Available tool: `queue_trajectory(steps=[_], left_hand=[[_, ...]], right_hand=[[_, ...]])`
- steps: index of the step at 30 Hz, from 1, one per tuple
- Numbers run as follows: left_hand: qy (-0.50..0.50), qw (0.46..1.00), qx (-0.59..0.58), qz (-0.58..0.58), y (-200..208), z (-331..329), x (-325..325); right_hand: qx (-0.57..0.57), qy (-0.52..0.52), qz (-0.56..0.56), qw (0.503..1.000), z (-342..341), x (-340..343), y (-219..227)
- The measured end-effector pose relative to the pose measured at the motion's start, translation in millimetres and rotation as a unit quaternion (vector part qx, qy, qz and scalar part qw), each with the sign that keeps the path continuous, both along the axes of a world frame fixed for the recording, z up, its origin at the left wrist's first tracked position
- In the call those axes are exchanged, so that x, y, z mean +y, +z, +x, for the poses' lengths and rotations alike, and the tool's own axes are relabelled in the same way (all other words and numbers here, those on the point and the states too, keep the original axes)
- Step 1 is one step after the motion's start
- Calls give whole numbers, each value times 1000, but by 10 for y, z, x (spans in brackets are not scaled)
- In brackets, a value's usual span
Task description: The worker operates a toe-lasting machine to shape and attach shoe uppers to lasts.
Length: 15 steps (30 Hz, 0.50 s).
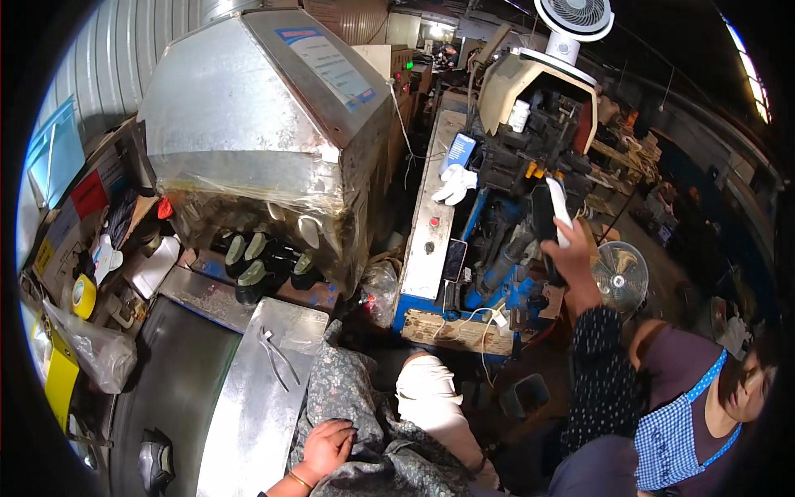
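Observation:
My left hand (329, 446), a bracelet at its wrist, rests with fingers laid loosely on the grey floral cloth (348, 389) over my lap. It holds nothing. Reaching forward in a black dotted sleeve, my right hand (571, 255) is closed around a dark shoe piece with a long white underside (558, 203), tilted upright. That piece is at the front of a machine (530, 149) with dark jaws and yellow parts. The hand hides its lower end. Long-handled pincers (279, 358) lie on the metal plate left of my lap.
A metal-hooded machine (248, 108) stands left, several dark shoes (252, 269) at its opening. One dark shoe (155, 461) lies on the belt (178, 373). White gloves (454, 184) and a phone (454, 260) rest on the machine's side. A co-worker in a checked apron (683, 439) is close at right, near a fan (619, 277).

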<state>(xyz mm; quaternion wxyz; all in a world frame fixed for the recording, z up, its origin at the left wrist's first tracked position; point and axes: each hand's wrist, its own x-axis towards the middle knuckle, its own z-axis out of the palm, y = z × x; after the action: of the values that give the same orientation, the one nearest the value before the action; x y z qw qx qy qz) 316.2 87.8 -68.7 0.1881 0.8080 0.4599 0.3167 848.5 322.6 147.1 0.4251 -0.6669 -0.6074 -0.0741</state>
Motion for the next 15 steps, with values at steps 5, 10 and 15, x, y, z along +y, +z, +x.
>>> queue_trajectory(steps=[5,10,15], left_hand=[[14,1000,0,0,2,78,61],[22,1000,-7,6,23,54,30],[11,1000,5,6,18,198,68]], right_hand=[[19,-3,-160,987,331,310,115],[-10,-68,-208,976,-25,172,-79],[-122,-153,-135,971,44,-12,-373]])
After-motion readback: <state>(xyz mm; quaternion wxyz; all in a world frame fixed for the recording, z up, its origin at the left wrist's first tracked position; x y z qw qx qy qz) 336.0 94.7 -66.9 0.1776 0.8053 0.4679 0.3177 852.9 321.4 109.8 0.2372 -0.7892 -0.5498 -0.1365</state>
